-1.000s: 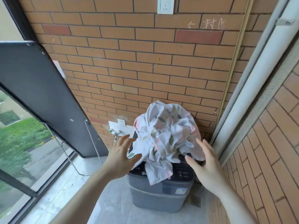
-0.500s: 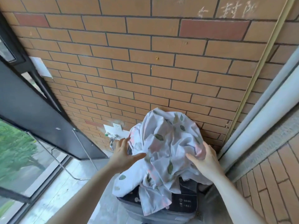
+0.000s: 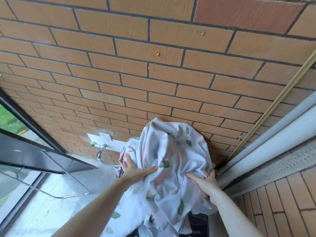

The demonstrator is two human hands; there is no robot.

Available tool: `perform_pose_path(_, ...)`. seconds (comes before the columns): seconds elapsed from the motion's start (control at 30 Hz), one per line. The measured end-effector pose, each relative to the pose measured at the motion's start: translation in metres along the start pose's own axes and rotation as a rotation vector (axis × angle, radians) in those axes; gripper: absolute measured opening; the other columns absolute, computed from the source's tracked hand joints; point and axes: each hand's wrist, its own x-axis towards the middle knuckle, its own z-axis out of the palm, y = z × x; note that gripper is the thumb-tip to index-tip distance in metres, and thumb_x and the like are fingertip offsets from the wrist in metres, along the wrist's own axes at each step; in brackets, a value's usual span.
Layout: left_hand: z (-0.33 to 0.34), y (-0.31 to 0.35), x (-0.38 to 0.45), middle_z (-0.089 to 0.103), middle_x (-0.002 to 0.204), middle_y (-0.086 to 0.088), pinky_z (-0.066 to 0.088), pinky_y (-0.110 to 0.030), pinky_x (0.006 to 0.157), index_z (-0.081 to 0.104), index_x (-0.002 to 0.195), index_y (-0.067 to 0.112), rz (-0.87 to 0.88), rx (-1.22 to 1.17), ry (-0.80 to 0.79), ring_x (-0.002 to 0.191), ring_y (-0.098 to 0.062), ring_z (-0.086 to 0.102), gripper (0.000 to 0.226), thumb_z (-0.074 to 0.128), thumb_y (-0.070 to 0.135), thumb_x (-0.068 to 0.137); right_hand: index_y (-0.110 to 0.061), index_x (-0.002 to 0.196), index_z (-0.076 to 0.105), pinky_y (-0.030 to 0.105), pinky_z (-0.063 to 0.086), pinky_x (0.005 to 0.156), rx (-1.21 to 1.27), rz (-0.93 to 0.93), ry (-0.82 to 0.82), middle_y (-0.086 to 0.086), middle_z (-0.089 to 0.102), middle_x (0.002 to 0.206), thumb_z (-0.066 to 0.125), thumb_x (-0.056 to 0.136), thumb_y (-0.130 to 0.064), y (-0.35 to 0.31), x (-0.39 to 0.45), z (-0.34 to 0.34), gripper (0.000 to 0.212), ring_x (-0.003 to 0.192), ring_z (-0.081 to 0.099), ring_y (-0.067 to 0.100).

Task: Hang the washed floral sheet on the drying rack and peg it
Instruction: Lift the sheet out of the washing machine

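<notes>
The floral sheet (image 3: 172, 161), white with green leaves and pink patches, is bunched in a tall heap over a dark washing machine (image 3: 199, 223) against the brick wall. My left hand (image 3: 135, 170) grips the heap's left side, thumb stretched across the cloth and fingers behind a fold. On the lower right side my right hand (image 3: 205, 183) grips the cloth, its fingers dug into the folds. Part of the sheet hangs down over the machine's front. A metal drying rack (image 3: 56, 177) leans at the left by the window.
A brick wall (image 3: 153, 74) is close in front. A white socket and tap (image 3: 102, 142) sit low on the wall left of the sheet. A dark open window pane (image 3: 25, 156) juts in from the left. A white pipe (image 3: 266, 139) runs along the right corner.
Both hands have closed in from beside the heap and taken hold of the sheet. The view has moved closer and tilted down, and the sheet hangs lower over the machine's front.
</notes>
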Motion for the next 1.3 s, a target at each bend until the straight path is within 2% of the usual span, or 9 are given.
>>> perform_pose_path(0.13, 0.017, -0.010, 0.020, -0.023, 0.167, -0.008, 0.020, -0.036, 0.124, -0.021, 0.161, 0.025, -0.004, 0.029, 0.071, 0.159, -0.023, -0.004, 0.168, 0.100, 0.051, 0.047, -0.020, 0.165, 0.003, 0.045, 0.040, 0.114, 0.050, 0.069, -0.059, 0.008, 0.031, 0.164, 0.099, 0.059, -0.043, 0.003, 0.014, 0.006, 0.145, 0.143, 0.042, 0.031)
perform_pose_path(0.27, 0.019, -0.019, 0.034, 0.004, 0.163, -0.020, 0.040, -0.038, 0.112, -0.006, 0.161, 0.023, -0.005, 0.098, 0.118, 0.145, -0.037, 0.034, 0.146, 0.096, 0.042, 0.058, -0.017, 0.154, 0.039, 0.037, 0.051, 0.092, -0.017, 0.077, -0.077, 0.006, 0.058, 0.140, 0.099, 0.050, -0.043, -0.002, 0.019, 0.010, 0.122, 0.120, 0.060, 0.028)
perform_pose_path(0.4, 0.022, -0.024, 0.028, 0.026, 0.153, -0.018, 0.047, -0.041, 0.100, 0.027, 0.150, 0.018, 0.103, 0.179, 0.123, 0.126, -0.041, 0.054, 0.102, 0.088, 0.033, 0.070, -0.028, 0.129, 0.057, 0.041, 0.056, 0.094, -0.099, 0.046, 0.039, 0.001, 0.066, 0.117, 0.092, 0.039, -0.052, 0.003, 0.027, 0.019, 0.099, 0.107, 0.064, 0.027)
perform_pose_path(0.57, 0.022, -0.024, 0.011, 0.041, 0.152, -0.006, 0.048, -0.035, 0.084, 0.040, 0.152, 0.032, 0.290, 0.207, 0.169, 0.114, -0.035, 0.064, 0.087, 0.082, 0.027, 0.076, -0.027, 0.105, 0.061, 0.032, 0.051, 0.080, -0.075, -0.128, 0.127, 0.001, 0.067, 0.106, 0.086, 0.066, -0.023, -0.016, -0.014, 0.017, 0.047, 0.091, 0.063, 0.021)
perform_pose_path(0.7, 0.019, -0.022, -0.013, 0.055, 0.131, 0.001, 0.043, -0.031, 0.076, 0.057, 0.138, 0.024, 0.405, 0.121, 0.253, 0.108, -0.029, 0.064, 0.065, 0.079, 0.019, 0.077, -0.025, 0.106, 0.063, 0.030, 0.050, 0.077, 0.028, -0.223, 0.128, -0.004, 0.068, 0.099, 0.082, 0.074, -0.015, -0.021, -0.035, 0.004, 0.038, 0.087, 0.063, 0.013)
perform_pose_path(0.83, 0.013, -0.016, -0.040, 0.062, 0.104, 0.001, 0.044, -0.034, 0.070, 0.066, 0.110, 0.023, 0.448, -0.008, 0.353, 0.092, -0.025, 0.066, 0.040, 0.077, 0.016, 0.072, -0.023, 0.101, 0.066, 0.029, 0.053, 0.074, 0.096, -0.294, 0.093, 0.000, 0.073, 0.094, 0.081, 0.075, -0.006, -0.029, -0.057, -0.013, 0.035, 0.086, 0.068, 0.015)
perform_pose_path(0.97, 0.000, 0.001, -0.069, 0.066, 0.107, 0.004, 0.048, -0.031, 0.077, 0.067, 0.107, 0.029, 0.530, -0.126, 0.407, 0.094, -0.012, 0.062, 0.042, 0.064, 0.023, 0.065, -0.024, 0.103, 0.067, 0.043, 0.058, 0.091, 0.129, -0.346, 0.053, 0.001, 0.076, 0.096, 0.085, 0.068, -0.014, -0.042, -0.069, -0.028, 0.040, 0.091, 0.071, 0.020)
perform_pose_path(1.13, -0.016, 0.013, -0.089, 0.071, 0.103, 0.010, 0.054, -0.030, 0.078, 0.070, 0.111, 0.025, 0.551, -0.112, 0.447, 0.097, -0.008, 0.066, 0.049, 0.060, 0.028, 0.063, -0.026, 0.099, 0.067, 0.048, 0.059, 0.092, 0.165, -0.417, 0.012, -0.002, 0.077, 0.095, 0.086, 0.064, -0.020, -0.055, -0.087, -0.040, 0.041, 0.093, 0.072, 0.022)
perform_pose_path(1.3, -0.021, 0.024, -0.128, 0.070, 0.092, 0.017, 0.048, -0.020, 0.068, 0.071, 0.102, 0.026, 0.586, -0.146, 0.515, 0.084, 0.003, 0.062, 0.036, 0.062, 0.019, 0.068, -0.025, 0.104, 0.070, 0.051, 0.059, 0.094, 0.210, -0.468, -0.052, -0.002, 0.078, 0.097, 0.087, 0.062, -0.020, -0.054, -0.102, -0.046, 0.046, 0.095, 0.073, 0.022)
